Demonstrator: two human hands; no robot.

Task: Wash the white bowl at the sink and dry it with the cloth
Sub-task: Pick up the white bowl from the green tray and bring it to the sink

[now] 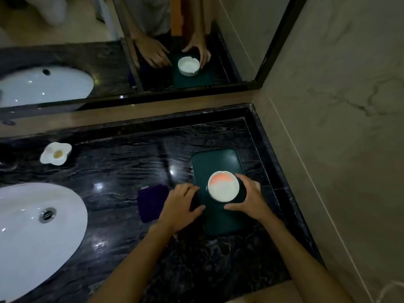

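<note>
On the dark veined marble counter [122,162], left of the dark green rectangular tray [216,159], lie the white oval sink basin [32,232], a small white flower-shaped dish [55,153] and a folded dark purple cloth [150,202]. The left hand [181,205] rests flat, fingers loosely spread, over the tray's left edge, beside the cloth. The round white bowl [223,189] sits upright on the tray. The right hand [249,197] cups open around its right side, barely apart.
</note>
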